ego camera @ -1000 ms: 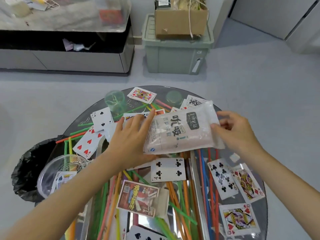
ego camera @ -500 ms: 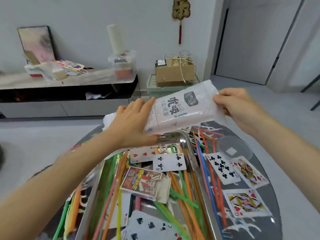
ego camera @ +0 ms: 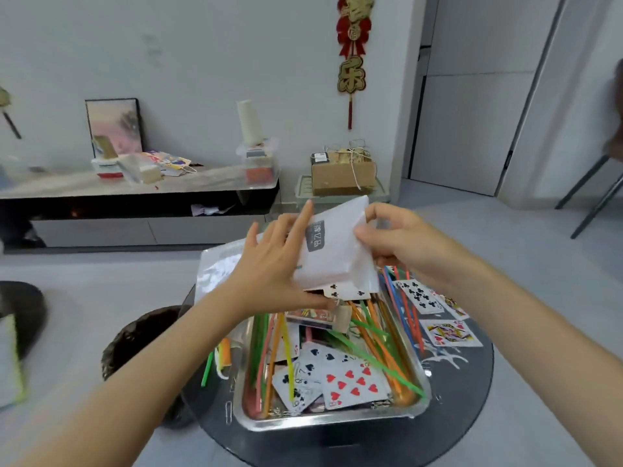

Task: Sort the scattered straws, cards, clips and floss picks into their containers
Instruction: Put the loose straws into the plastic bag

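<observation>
Since half a second ago the pouch (ego camera: 337, 254) has swung on end, label sideways, and my hands have drawn closer together. My left hand (ego camera: 269, 274) clamps it, straight fingers across its face, thumb under the lower edge; my right hand (ego camera: 404, 244) pinches its upper corner. It hangs over the far end of the shiny steel tray (ego camera: 337, 422), above jumbled straws (ego camera: 374, 342), playing cards (ego camera: 350, 382) and a card box (ego camera: 312, 315). More cards (ego camera: 421, 294) lie toward the round dark counter's (ego camera: 472, 416) right edge, a paper clip (ego camera: 228, 411) by the tray's near left corner. A black-lined bin (ego camera: 141, 338) crowds the left edge.
</observation>
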`<control>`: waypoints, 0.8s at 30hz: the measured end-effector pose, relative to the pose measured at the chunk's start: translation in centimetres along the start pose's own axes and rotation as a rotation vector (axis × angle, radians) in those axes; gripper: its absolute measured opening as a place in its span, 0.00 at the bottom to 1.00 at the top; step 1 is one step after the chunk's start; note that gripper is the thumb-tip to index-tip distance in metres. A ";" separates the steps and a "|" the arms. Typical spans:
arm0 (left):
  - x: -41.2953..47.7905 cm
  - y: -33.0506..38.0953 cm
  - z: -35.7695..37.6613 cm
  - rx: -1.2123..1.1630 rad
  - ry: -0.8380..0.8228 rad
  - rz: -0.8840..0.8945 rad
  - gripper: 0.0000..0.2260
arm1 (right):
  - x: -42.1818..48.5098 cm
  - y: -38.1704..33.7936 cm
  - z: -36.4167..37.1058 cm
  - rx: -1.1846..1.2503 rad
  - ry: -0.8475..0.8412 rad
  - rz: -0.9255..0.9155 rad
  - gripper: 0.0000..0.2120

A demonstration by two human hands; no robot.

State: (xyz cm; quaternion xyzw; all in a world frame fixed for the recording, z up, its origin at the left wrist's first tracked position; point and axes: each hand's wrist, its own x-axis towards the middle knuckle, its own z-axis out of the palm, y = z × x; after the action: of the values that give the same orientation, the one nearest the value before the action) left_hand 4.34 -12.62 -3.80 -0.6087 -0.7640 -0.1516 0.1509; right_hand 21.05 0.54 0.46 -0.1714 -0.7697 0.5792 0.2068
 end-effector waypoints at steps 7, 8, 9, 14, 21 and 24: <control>-4.0 -0.6 -2.3 0.059 0.264 0.017 0.35 | -1.6 -1.2 4.9 -0.020 -0.151 -0.120 0.06; -4.7 -1.2 -2.6 0.076 0.270 0.001 0.32 | -1.8 -1.2 5.3 -0.081 -0.112 -0.137 0.05; -4.9 -1.5 -2.6 0.086 0.271 -0.011 0.30 | -1.8 -1.2 5.4 -0.130 -0.067 -0.153 0.06; -7.7 -4.2 -2.0 0.125 0.246 -0.093 0.28 | -1.6 0.1 5.3 -0.307 0.045 -0.094 0.07; -9.9 -6.4 0.7 0.122 0.198 -0.170 0.32 | -0.3 6.7 7.0 -0.714 -0.177 0.186 0.13; -10.2 -7.0 2.0 0.141 0.223 -0.202 0.32 | 0.5 8.5 9.1 -0.580 -0.183 0.206 0.11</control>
State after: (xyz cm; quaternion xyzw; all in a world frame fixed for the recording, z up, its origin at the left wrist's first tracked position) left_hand -0.45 -22.34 -10.19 -0.4961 -0.8085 -0.1787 0.2613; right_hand 16.10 -4.35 -9.85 -0.2473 -0.8966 0.3667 0.0199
